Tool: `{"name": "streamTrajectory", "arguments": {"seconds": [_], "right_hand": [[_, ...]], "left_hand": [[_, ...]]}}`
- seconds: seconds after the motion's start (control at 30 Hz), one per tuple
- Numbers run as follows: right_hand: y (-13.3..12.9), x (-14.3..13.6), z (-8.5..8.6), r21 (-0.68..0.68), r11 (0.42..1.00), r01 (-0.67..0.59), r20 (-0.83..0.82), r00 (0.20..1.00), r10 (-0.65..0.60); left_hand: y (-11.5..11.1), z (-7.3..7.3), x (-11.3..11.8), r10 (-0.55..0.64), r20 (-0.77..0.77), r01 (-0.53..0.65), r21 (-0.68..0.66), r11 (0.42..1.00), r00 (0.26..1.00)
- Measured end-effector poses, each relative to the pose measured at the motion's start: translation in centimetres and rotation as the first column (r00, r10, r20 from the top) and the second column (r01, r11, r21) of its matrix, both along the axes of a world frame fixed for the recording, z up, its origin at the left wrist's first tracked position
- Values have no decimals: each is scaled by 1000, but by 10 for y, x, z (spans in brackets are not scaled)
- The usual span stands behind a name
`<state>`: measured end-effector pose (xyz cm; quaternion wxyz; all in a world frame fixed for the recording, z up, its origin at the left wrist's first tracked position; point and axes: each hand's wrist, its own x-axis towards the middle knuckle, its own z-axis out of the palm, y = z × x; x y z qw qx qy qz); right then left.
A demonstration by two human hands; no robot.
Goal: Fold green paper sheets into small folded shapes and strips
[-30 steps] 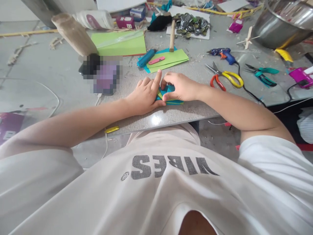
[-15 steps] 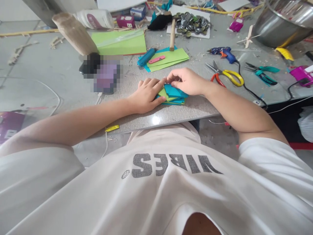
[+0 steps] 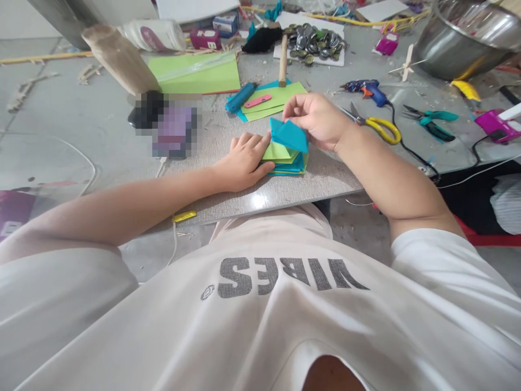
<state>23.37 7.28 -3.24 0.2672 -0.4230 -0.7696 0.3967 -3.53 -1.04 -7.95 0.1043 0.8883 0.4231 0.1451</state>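
Observation:
A stack of folded green and blue paper (image 3: 280, 152) lies on the board (image 3: 220, 202) at the table's near edge. My left hand (image 3: 245, 163) rests flat on the board, its fingers stretched along the left side of the stack and touching it. Between the thumb and fingers of my right hand (image 3: 315, 120) is a piece of folded blue paper (image 3: 290, 136), pinched at its far edge and lifted above the stack. Its lower corner hangs over the green sheet on top.
Beyond the stack lie green sheets (image 3: 279, 103), a blue cutter (image 3: 243, 98) and a pink cutter (image 3: 258, 101). To the right are scissors (image 3: 376, 127), a glue gun (image 3: 372, 92), pliers (image 3: 435, 120) and a steel bowl (image 3: 456, 43). A blurred phone (image 3: 173, 127) sits left.
My right hand has raised the blue folded paper off the stack, moving up and slightly right. More of the green sheet beneath shows. My left hand has stayed in place.

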Motion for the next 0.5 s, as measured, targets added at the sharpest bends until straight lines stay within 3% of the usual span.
{"name": "streamTrajectory", "arguments": {"seconds": [0.1, 0.27, 0.5], "right_hand": [[-9, -19, -12, 83, 996, -44, 37, 998, 41], [-14, -30, -19, 100, 990, -98, 172, 982, 79], [-31, -27, -7, 195, 972, -132, 387, 921, 48]], "left_hand": [[4, -2, -2, 7, 50, -5, -28, 1000, 999], [6, 1, -10, -12, 177, 19, -41, 999, 984], [2, 6, -3, -27, 51, 27, 3, 1000, 998]]}}
